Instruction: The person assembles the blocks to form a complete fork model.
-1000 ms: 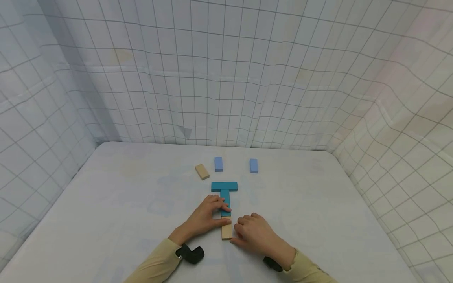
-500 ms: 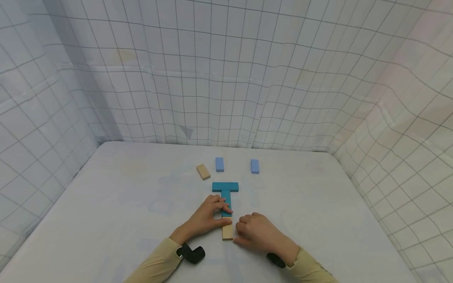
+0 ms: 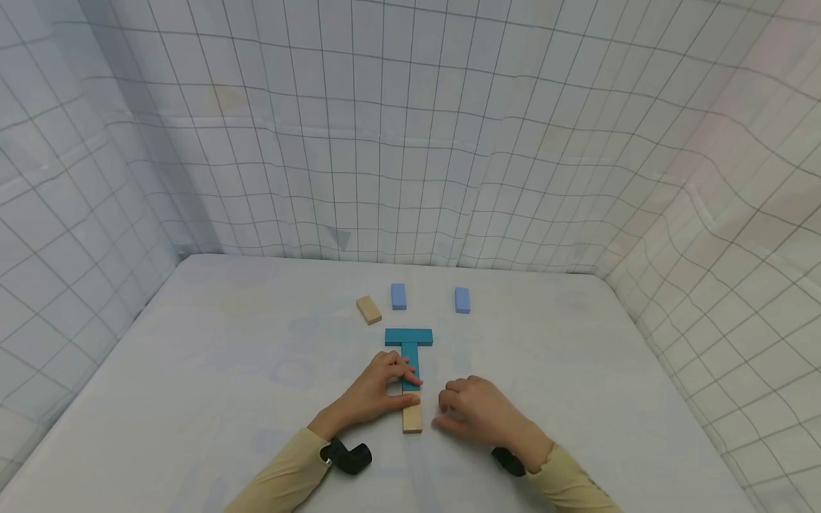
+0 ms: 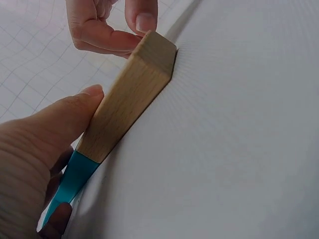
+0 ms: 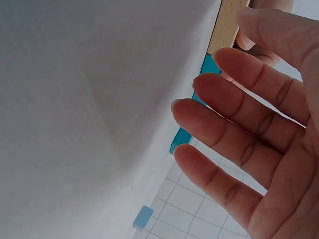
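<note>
In the head view, a teal block (image 3: 408, 337) lies crosswise above a second teal block (image 3: 410, 353) that points toward me. A plain wooden block (image 3: 412, 419) continues that line at its near end. My left hand (image 3: 372, 392) lies across the line from the left, its thumb (image 4: 75, 112) on the wooden block and its fingers over the second teal block. Part of that block is hidden under them. Just right of the wooden block, my right hand (image 3: 477, 413) hovers with loosely bent fingers (image 5: 214, 124), apart from it and holding nothing.
Beyond the crosswise teal block lie a slanted wooden block (image 3: 368, 310), a light-blue block (image 3: 398, 296) and another light-blue block (image 3: 462, 300). The white table (image 3: 577, 385) meets grid-patterned curtains (image 3: 385, 142) at the back and sides.
My right hand has drawn away from the wooden block, to the right and slightly forward. The left hand and the blocks stay in place; the head view has shifted slightly.
</note>
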Motion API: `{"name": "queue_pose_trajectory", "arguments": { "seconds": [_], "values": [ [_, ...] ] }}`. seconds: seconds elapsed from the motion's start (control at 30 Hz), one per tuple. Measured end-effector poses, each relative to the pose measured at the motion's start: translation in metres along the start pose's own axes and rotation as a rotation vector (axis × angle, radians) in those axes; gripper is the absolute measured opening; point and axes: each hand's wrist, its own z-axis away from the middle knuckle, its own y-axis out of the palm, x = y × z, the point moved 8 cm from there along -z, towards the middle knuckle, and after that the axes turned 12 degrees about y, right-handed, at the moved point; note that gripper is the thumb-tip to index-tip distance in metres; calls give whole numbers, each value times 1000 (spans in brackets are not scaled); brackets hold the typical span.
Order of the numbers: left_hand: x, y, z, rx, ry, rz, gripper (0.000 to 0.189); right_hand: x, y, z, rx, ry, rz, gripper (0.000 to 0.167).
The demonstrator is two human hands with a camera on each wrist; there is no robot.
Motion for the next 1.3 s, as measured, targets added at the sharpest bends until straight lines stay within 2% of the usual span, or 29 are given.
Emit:
{"name": "queue_pose_trajectory", "arguments": {
  "seconds": [0.3, 0.63, 0.97, 1.13, 1.3],
  "values": [
    [1, -2, -1, 8, -21, 11, 29, -11, -6, 0, -56, -2, -16, 20],
    [1, -3, -1, 11, -14, -9, 28, -31, -16, -4, -116, 20, -26, 16],
    [2, -1, -1, 16, -26, -6, 28, -50, -35, -12, -233, 25, -40, 16],
    [3, 0, 0, 14, -39, 5, 28, -61, -38, -20, -266, 55, -51, 15],
    [2, 1, 0, 14, -50, 14, 28, -74, -38, -31, -306, 112, -17, 14]
  ]
}}
